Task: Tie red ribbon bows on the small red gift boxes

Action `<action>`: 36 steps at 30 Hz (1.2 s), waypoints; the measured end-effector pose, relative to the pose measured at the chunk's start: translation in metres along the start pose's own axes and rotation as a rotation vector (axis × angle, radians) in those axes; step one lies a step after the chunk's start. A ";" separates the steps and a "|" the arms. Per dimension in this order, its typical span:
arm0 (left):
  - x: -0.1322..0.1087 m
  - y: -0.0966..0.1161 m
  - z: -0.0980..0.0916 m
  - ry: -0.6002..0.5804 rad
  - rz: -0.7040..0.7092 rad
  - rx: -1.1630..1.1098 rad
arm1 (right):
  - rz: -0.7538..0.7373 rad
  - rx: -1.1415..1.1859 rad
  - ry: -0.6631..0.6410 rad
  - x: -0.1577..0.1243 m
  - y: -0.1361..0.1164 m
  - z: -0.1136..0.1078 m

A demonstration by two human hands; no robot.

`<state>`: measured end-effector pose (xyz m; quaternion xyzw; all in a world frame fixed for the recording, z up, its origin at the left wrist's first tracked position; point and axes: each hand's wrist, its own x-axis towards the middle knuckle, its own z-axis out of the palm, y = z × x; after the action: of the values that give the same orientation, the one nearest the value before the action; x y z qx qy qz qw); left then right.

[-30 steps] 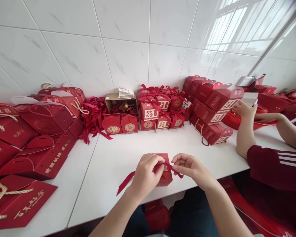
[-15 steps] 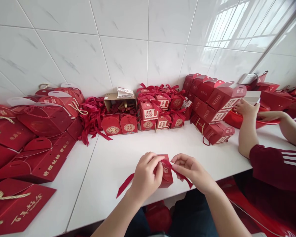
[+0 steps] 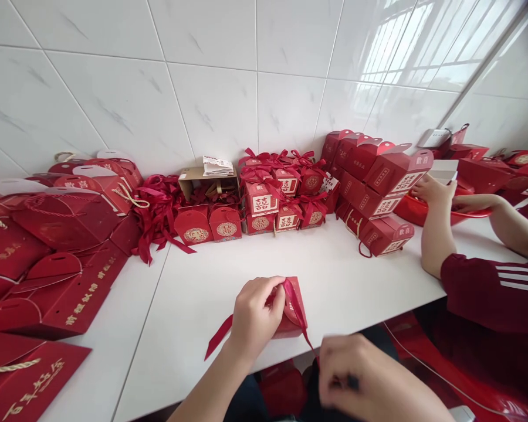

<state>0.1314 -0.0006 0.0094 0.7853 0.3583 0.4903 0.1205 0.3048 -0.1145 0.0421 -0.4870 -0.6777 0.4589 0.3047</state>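
A small red gift box (image 3: 297,302) sits on the white table near its front edge, partly covered by my left hand. My left hand (image 3: 259,310) pinches a dark red ribbon (image 3: 295,308) at the box's top, thumb and forefinger together. One ribbon tail (image 3: 219,337) sticks out to the left of that hand. The other runs down over the box's right side to my right hand (image 3: 352,369), which is closed around its end beyond the table edge and blurred by motion.
Large red gift boxes (image 3: 66,220) are heaped at the left, beside a ribbon pile (image 3: 158,205). Small ribboned boxes (image 3: 264,202) and a stack of red boxes (image 3: 378,176) stand along the wall. At the right, a co-worker's hands (image 3: 435,190) are over a red basin (image 3: 470,215).
My right hand has moved down and toward me, drawing the ribbon's right tail taut. My left hand keeps its pinch on the box top. The view has shifted slightly.
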 end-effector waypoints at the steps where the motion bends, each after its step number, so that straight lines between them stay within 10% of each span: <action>1: 0.000 0.000 -0.001 -0.008 -0.011 -0.030 | -0.064 0.008 -0.088 -0.003 -0.004 -0.001; 3: 0.002 0.000 -0.003 -0.030 -0.059 -0.109 | -0.140 0.045 -0.157 -0.001 -0.008 -0.005; 8: 0.005 0.005 -0.011 -0.124 -0.221 -0.272 | 0.006 -0.048 0.351 0.036 0.001 -0.007; 18: 0.007 0.004 -0.016 -0.279 -0.320 -0.316 | 0.079 0.069 0.545 0.059 0.026 0.020; 29: 0.004 0.009 -0.024 -0.233 -0.232 -0.255 | -0.065 -0.001 0.632 0.076 0.027 0.031; 36: -0.017 -0.035 -0.033 -0.355 -0.668 -0.331 | -0.090 -0.010 0.527 0.075 0.033 0.029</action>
<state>0.0833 0.0078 -0.0049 0.6684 0.4834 0.3321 0.4576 0.2675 -0.0503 -0.0022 -0.5607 -0.5982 0.2988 0.4883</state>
